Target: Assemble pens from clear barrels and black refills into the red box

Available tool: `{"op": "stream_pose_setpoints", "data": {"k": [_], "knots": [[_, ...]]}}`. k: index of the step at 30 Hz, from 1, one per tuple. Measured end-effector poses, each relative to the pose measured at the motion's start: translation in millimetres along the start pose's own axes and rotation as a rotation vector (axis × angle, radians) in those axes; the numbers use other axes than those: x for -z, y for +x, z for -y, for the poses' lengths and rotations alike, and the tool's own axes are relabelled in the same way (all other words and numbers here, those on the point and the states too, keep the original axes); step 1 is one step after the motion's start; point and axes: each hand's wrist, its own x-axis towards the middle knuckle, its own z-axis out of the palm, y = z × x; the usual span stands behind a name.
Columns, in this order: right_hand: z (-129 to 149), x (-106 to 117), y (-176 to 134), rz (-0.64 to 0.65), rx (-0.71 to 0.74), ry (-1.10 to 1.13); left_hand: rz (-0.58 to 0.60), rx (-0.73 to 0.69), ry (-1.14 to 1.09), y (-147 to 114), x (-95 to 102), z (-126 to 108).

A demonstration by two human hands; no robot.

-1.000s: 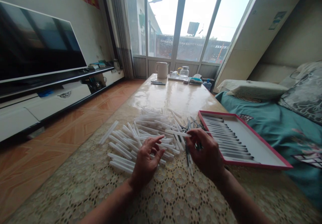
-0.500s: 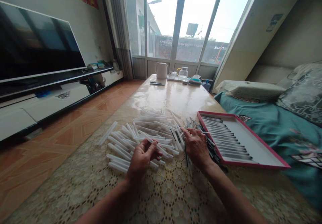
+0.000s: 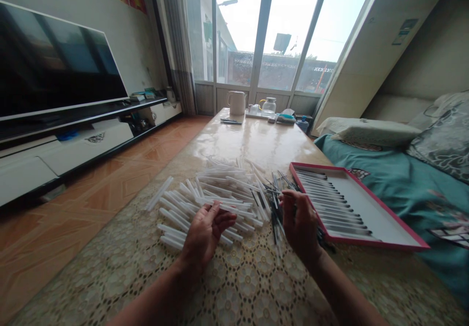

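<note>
Left grip (image 3: 203, 229) is by white tubes (image 3: 220, 185), right grip (image 3: 302, 223) by dark rods (image 3: 274, 217).

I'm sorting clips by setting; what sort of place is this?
Probably a living room: a wide television at left, a patterned cushion and teal fabric at right, a long table between.

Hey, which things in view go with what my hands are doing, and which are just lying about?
Likely part of the job:
white tubes, at your left hand
dark slim sticks, by your right hand
red-edged tray, holding a row of slim pieces

Apparently just lying about:
pitcher
glass jug
blue-and-white packet
television
</note>
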Motion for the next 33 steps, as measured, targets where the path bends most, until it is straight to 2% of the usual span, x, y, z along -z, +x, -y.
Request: {"op": "stream_pose_setpoints", "data": {"k": [2,6,10,22,25,29,33], "knots": [[11.2,1.1,-3.0,-0.039,-0.136,0.239,-0.055,0.002,-0.033,1.1,0.1,-1.0],[33.5,-0.8,-4.9,-0.006,-0.331,0.586,-0.104,0.003,-0.083,3.1,-0.4,-1.9],[43.7,-2.3,-5.7,0.009,-0.390,0.678,-0.099,-0.004,-0.102,2.9,-1.6,-1.6],[51.5,-6.7,-11.2,0.070,-0.401,0.807,-0.070,0.015,-0.170,3.6,-1.1,-1.4],[52.7,-8.6,-15.0,0.112,-0.380,0.814,-0.024,0.043,-0.162,0.4,-1.9,1.1],[42.2,-10.8,-13.7,0.278,-0.255,0.689,0.043,0.128,-0.200,-3.0,-2.4,4.8],[15.3,-13.1,-3.5,0.191,-0.174,0.290,-0.011,0.144,-0.298,-1.7,-1.0,3.0]]}}
